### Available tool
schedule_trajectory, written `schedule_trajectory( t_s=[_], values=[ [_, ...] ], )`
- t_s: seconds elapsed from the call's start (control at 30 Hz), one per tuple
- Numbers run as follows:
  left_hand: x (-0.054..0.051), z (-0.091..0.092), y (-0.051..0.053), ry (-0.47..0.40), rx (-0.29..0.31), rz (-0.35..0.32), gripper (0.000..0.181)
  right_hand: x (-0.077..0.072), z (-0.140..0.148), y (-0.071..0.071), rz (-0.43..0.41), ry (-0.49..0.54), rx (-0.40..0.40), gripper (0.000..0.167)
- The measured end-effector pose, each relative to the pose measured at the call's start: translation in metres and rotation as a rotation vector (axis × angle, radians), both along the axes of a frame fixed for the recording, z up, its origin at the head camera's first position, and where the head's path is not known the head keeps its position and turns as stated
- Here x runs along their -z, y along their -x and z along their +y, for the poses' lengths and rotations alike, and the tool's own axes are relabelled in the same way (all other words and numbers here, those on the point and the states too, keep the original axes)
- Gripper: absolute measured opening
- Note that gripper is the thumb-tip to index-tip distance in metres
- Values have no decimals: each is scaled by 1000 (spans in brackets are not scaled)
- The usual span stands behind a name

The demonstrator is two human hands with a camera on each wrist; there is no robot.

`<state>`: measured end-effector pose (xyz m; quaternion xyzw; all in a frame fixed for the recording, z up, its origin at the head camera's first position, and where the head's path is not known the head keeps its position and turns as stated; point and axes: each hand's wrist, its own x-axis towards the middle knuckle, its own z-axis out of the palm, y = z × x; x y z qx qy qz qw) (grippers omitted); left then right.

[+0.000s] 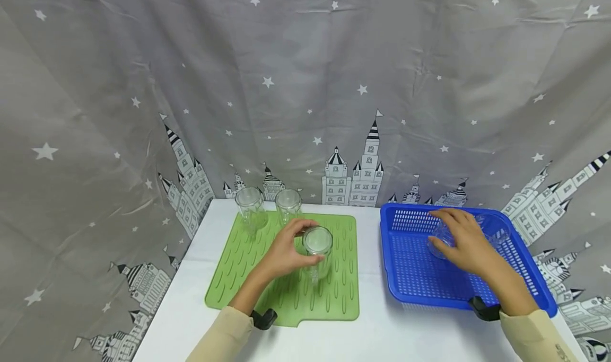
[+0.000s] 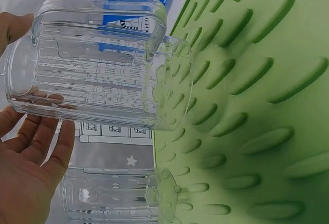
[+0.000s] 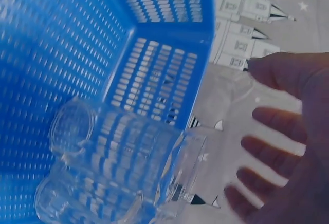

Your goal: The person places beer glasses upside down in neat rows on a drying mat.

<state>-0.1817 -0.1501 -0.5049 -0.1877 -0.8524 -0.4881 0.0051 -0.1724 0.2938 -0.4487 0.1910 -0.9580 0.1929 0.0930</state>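
Note:
My left hand grips a clear glass mug, thumb on one side and fingers on the other near its base. This mug is upside down at the green ribbed mat; in the left wrist view its handle shows at the top. I cannot tell whether its rim touches the mat. Two more glass mugs, one left and one right, stand upside down at the mat's back. My right hand hovers over the blue basket, fingers spread and apart from the glass mugs inside.
The blue perforated plastic basket sits at the right of the white table. A grey curtain printed with stars and castles hangs directly behind the table and along its sides.

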Motion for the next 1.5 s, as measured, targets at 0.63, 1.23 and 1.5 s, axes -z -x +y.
schedule_trajectory(
  t_s=[0.63,1.23,1.5],
  values=[
    [-12,21,53,137,-34,62,78,21,29,14,-175,-148,121,78],
    [-15,38,82,236,-87,78,82,26,33,13,-27,-227,96,65],
    [-19,49,89,289,-115,58,86,28,34,13,-13,-234,101,65]
  ],
)
